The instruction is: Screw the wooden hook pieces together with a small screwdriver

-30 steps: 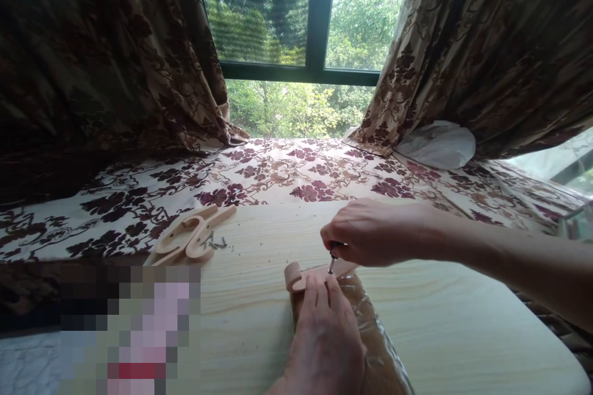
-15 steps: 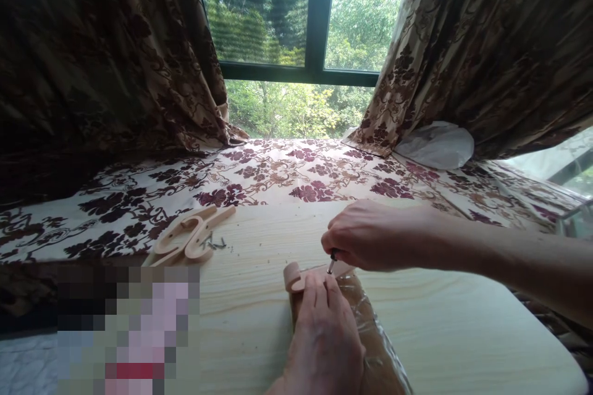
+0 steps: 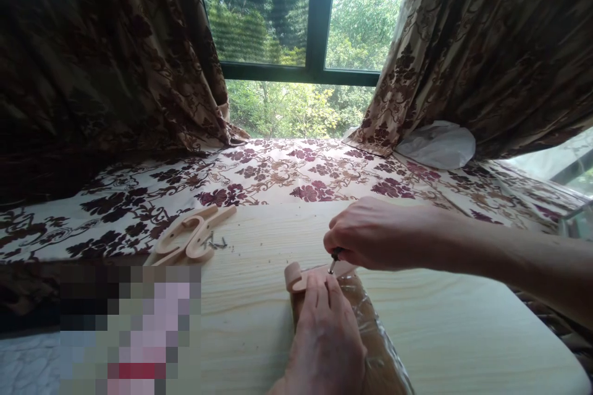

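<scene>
My right hand (image 3: 364,236) is closed around the dark handle of a screwdriver (image 3: 334,259). Its metal shaft slants down to the face of a curved wooden hook (image 3: 293,278). With fingers together, my left hand (image 3: 327,333) presses that hook against a brown block wrapped in clear plastic (image 3: 377,345). The fingers cover part of the hook, and the screwdriver's tip sits right beside them; any screw under it is too small to make out.
To the left on the pale wooden table (image 3: 245,321) lie more wooden hooks (image 3: 199,237) with several screws (image 3: 215,242) beside them. Behind is a flowered cloth (image 3: 296,166), with a white plastic bag (image 3: 438,145) at the right. Blurred blocks hide the lower left.
My right hand and the screwdriver handle have shifted very slightly to the right. The hook, the block and my left hand stay practically where they were.
</scene>
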Demonstrator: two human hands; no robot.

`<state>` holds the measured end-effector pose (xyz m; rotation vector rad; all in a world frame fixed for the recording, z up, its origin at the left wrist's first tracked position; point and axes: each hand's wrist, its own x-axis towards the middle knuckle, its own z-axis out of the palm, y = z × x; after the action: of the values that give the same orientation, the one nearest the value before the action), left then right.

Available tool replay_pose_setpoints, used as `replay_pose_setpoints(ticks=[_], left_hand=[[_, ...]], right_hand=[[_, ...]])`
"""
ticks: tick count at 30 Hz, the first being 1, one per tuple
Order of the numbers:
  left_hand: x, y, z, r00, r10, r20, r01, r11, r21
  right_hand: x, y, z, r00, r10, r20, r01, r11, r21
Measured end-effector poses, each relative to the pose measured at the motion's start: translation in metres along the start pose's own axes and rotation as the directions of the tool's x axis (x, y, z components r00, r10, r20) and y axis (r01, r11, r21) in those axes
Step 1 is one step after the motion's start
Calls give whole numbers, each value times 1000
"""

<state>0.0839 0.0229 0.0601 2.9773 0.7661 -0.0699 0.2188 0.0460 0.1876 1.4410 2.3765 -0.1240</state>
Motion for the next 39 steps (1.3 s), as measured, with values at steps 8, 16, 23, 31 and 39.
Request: replay_pose_setpoints(ticks=[8, 16, 23, 31, 39], left_hand=[[0, 1, 0, 1000, -1, 8, 1, 999, 34], [0, 1, -3, 999, 24, 41, -27, 997, 73], [2, 1, -4, 996, -5, 88, -1, 998, 67], [1, 1, -4, 998, 4, 64, -9, 997, 81], [-1, 0, 4, 1000, 1, -24, 0, 999, 44]], right_hand=[[5, 5, 8, 997, 62, -44, -61, 997, 39], [-2, 2, 1, 998, 0, -70, 2, 1000, 24], [6, 3, 14, 994, 8, -105, -5, 999, 33], [2, 3, 5, 996, 34, -81, -35, 999, -8], [5, 0, 10, 998, -22, -56, 21, 1000, -13]])
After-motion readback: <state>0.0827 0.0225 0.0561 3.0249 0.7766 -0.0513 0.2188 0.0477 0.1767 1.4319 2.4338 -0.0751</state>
